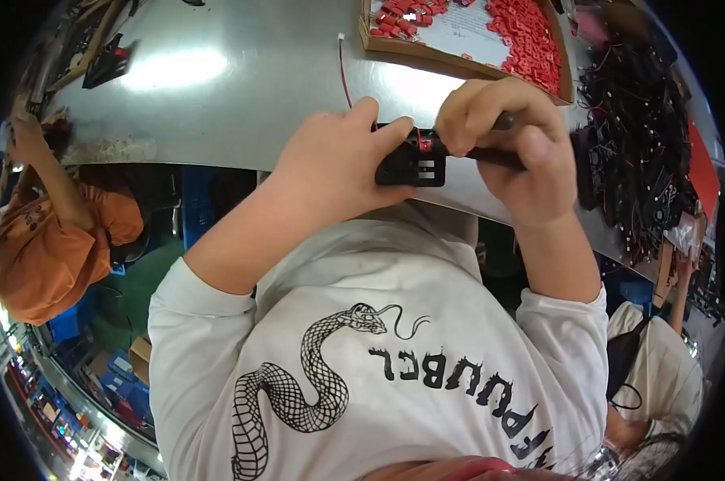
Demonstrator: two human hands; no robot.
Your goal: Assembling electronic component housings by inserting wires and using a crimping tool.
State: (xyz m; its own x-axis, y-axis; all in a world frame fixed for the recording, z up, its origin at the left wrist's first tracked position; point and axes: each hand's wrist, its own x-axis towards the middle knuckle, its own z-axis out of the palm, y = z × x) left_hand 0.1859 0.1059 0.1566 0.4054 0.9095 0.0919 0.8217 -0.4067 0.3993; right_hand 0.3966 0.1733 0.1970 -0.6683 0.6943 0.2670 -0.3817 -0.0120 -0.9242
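A small black fan (411, 163) was gripped in the left hand (338, 156) above the near edge of the metal worktop (242, 88). A dark tool (491, 152) was clamped in the right hand (511, 136), its tip at the fan's red wire (345, 76). A cardboard tray (459, 54) of red parts was set behind.

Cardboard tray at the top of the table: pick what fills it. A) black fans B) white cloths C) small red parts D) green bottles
C: the cardboard tray holds heaps of small red parts along its right side and upper left corner, over a pale sheet; the black wired pieces lie outside it, on the metal table to the right.
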